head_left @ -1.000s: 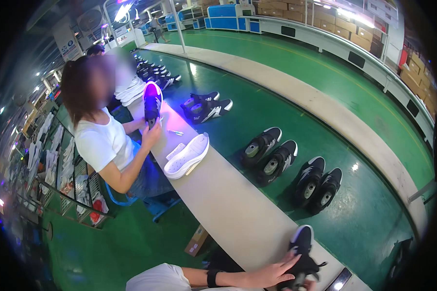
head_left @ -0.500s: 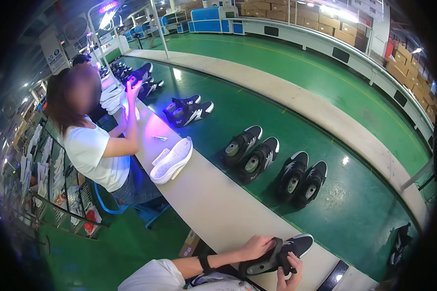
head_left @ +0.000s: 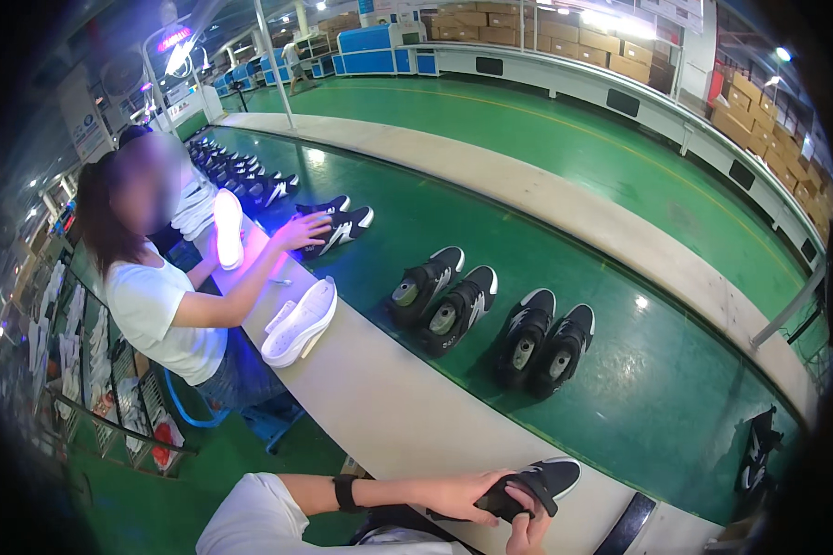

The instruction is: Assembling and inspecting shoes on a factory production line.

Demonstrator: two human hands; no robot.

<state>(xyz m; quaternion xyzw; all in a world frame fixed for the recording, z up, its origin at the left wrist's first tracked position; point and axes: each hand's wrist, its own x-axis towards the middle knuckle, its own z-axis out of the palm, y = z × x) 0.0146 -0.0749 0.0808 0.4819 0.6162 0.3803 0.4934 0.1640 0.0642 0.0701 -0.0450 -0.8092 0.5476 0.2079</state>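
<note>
Black shoe (head_left: 559, 474), lying over the surface (head_left: 389, 407), has its opening newly covered, left hand (head_left: 472, 495) part-closed around it, right hand (head_left: 528, 525) curled on the strap (head_left: 544, 501), toe just beyond both, apparently steadying the upper.

A shoe factory, plainly: black shoes (head_left: 467, 301) stand in rows on a long green belt (head_left: 639, 398) past the far edge of a pale bench (head_left: 389, 416), with white soles (head_left: 303, 324), blue machines (head_left: 365, 53) and stacked cartons (head_left: 611, 54). The blurred rack (head_left: 106, 424) seems loaded too.
</note>
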